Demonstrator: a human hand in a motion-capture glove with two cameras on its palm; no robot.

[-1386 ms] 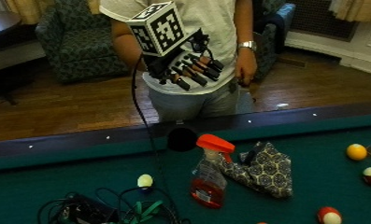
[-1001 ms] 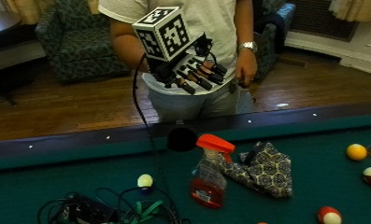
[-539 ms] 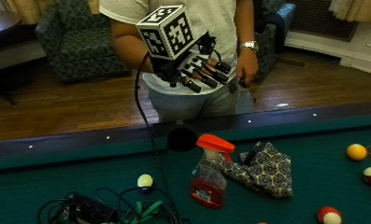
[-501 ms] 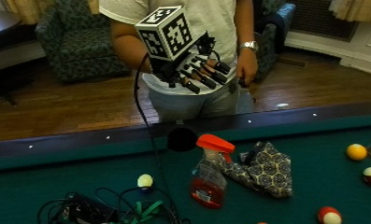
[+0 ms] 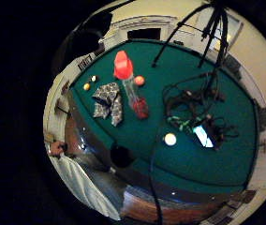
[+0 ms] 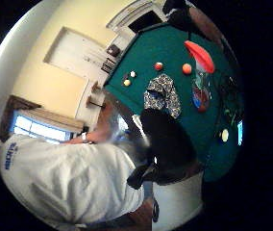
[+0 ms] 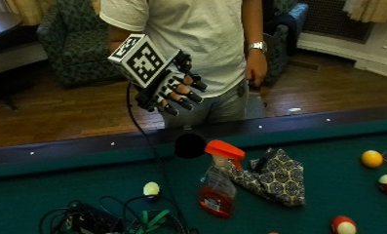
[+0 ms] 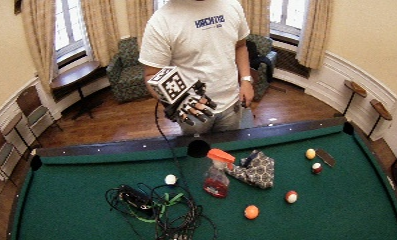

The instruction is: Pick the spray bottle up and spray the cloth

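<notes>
My grip (image 7: 173, 90) holds nothing in the outside view, fingers loosely bent, raised at my waist well behind the counter (image 7: 63, 185) edge; the spray bottle (image 7: 217, 187) stands upright on the felt, touching the cloth (image 7: 274, 176). In the palm views both sit far below, so I should descend straight toward the bottle's neck under its orange head.

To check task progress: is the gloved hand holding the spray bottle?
No, the gloved hand hangs above the rail; the bottle stands alone on the felt.
</notes>
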